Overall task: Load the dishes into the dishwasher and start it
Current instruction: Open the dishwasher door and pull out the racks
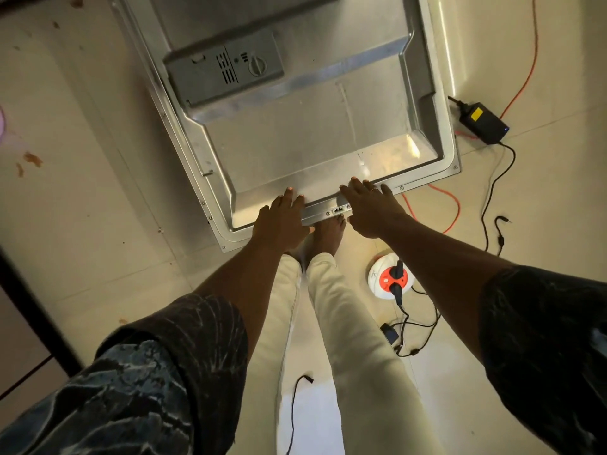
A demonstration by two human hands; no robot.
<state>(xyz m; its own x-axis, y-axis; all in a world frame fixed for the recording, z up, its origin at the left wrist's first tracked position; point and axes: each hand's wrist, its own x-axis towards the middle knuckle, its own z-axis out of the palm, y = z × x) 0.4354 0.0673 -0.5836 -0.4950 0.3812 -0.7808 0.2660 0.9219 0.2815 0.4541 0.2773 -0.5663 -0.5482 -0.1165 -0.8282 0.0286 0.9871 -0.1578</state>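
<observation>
Here the stainless-steel dishwasher door [295, 133] lies folded down flat above the pale tiled floor [98, 208], inner face up, with its grey plastic detergent dispenser [223, 68] toward the far end. The left hand [282, 221] and the right hand [371, 208] both rest on the door's near rim, fingers straight and laid over the edge, grasping nothing. A bare foot [328, 234] shows below the rim between them. Right of the door lie a black power adapter with a yellow label [483, 121], a thin orange cable [458, 208] and a round white-and-orange cable reel [391, 274]
</observation>
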